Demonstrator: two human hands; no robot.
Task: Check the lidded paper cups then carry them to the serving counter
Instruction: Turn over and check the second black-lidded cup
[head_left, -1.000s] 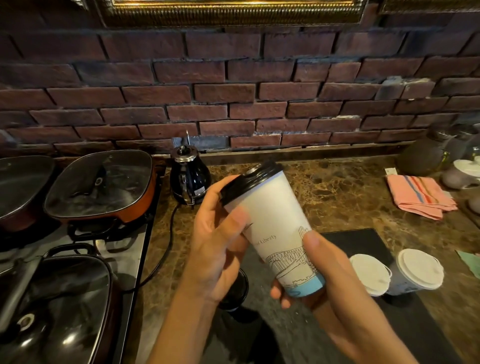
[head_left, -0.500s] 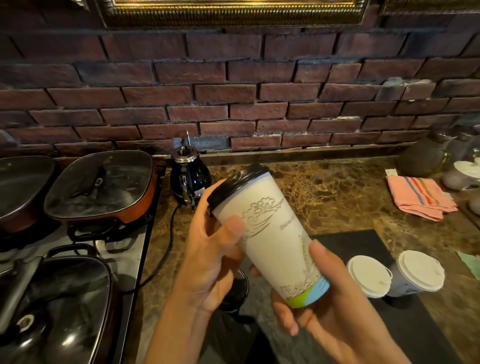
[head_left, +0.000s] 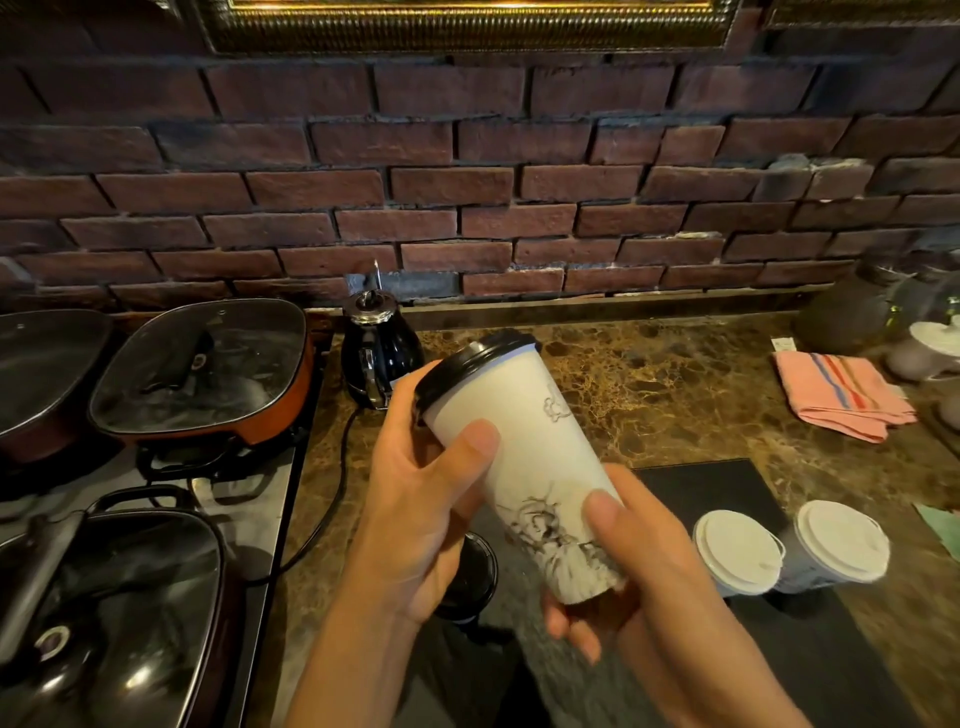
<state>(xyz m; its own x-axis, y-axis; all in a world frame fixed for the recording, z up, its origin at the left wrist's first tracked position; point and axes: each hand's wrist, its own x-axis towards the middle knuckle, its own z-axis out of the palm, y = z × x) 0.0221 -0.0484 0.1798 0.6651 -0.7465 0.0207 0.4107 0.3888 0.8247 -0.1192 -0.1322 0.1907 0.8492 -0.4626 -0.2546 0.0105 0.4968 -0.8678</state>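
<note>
A tall white paper cup (head_left: 524, 457) with a black lid and a line drawing is held tilted above the counter, lid up and to the left. My left hand (head_left: 426, 499) grips its upper part, thumb across the front. My right hand (head_left: 639, 566) grips its base, thumb on the drawing. Two shorter cups with white lids (head_left: 737, 551) (head_left: 839, 540) stand side by side on a black mat (head_left: 717, 488) to the right. Another black-lidded cup (head_left: 470, 582) stands below my left hand, mostly hidden.
A black kettle (head_left: 379, 348) with its cord stands at the back by the brick wall. Lidded pans (head_left: 202, 364) (head_left: 114, 603) sit on the stove at the left. A pink striped cloth (head_left: 841, 392) and jars lie at the right on the brown marble counter (head_left: 675, 395).
The cup has been turned about its axis between my hands; a different part of the drawing faces me and the coloured band at the base is out of sight. The hands stayed in place.
</note>
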